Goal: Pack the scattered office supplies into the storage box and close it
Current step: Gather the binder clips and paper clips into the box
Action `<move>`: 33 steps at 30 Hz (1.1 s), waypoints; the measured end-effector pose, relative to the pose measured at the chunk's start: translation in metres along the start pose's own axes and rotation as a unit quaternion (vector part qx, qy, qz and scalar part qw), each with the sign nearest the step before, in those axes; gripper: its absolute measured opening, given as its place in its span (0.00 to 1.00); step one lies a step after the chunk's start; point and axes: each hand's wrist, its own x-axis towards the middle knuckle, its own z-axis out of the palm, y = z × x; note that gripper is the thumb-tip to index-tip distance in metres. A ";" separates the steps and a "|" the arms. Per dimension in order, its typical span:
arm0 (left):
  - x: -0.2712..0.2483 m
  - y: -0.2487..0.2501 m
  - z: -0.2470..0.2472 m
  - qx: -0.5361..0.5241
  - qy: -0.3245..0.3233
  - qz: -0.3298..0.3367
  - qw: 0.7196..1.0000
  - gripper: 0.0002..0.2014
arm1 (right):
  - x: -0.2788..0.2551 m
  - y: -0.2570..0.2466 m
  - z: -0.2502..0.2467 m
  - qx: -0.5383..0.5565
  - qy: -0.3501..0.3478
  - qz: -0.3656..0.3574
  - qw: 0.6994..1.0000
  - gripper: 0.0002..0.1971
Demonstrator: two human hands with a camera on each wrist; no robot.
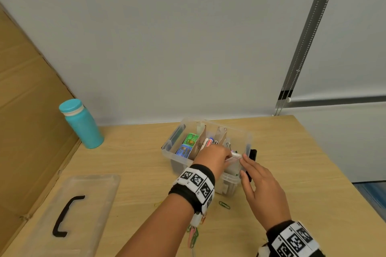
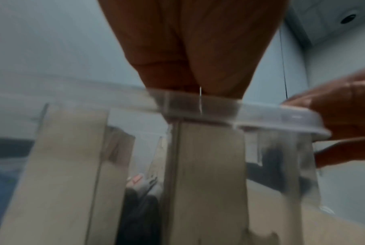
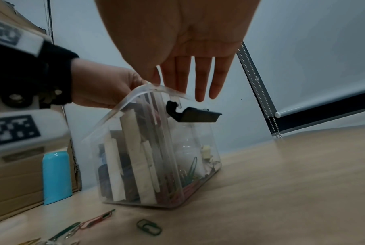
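head view: the clear storage box (image 1: 177, 153) stands open on the wooden table (image 1: 292, 173), its lid (image 1: 83, 190) lying well to the left of it and a teal bottle (image 1: 81, 124) further left. the left hand (image 1: 215, 157) curls over the box's near rim, gripping it; the right hand (image 1: 263, 181) rests flat-fingered just beside the box's right corner. a green paper clip (image 1: 224, 205) lies just before the box.

left wrist view: blurred; fingers (image 2: 198, 66) meet the box rim (image 2: 282, 119).

right wrist view: straight fingers (image 3: 200, 77) hover above the box's black latch (image 3: 191, 114); loose clips (image 3: 89, 223) lie before the box.
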 end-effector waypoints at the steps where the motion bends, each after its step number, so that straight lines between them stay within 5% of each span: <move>1: 0.003 0.001 -0.004 0.019 -0.034 0.002 0.999 0.13 | 0.000 0.000 0.000 0.001 0.001 0.001 1.000 0.18; 4: 0.001 0.000 -0.015 -0.017 -0.041 0.002 0.999 0.17 | -0.001 -0.001 0.000 -0.004 0.005 -0.006 1.000 0.18; 9: -0.054 -0.022 -0.031 -0.153 0.119 -0.009 0.981 0.14 | 0.000 -0.002 -0.003 -0.017 -0.011 -0.017 1.000 0.24; 14: -0.119 -0.079 -0.005 -0.126 0.229 -0.052 0.964 0.14 | -0.015 -0.030 -0.006 0.002 -0.003 -0.131 0.991 0.13; 16: -0.139 -0.101 0.017 -0.097 0.186 -0.110 0.971 0.18 | -0.028 -0.040 0.004 0.000 -0.066 -0.150 0.986 0.11; 19: -0.162 -0.119 0.047 -0.066 0.037 -0.190 0.979 0.29 | -0.041 -0.043 0.026 -0.060 -0.236 -0.078 0.967 0.22; 24: -0.177 -0.115 0.069 -0.094 -0.094 -0.222 0.966 0.60 | -0.056 -0.046 0.053 -0.120 -0.388 0.018 0.914 0.64; 27: -0.177 -0.110 0.074 -0.062 -0.080 -0.208 0.973 0.49 | -0.066 -0.057 0.062 -0.095 -0.422 0.000 0.902 0.68; 33: -0.172 -0.107 0.077 -0.068 -0.045 -0.188 0.979 0.38 | -0.070 -0.069 0.060 -0.069 -0.369 -0.013 0.927 0.55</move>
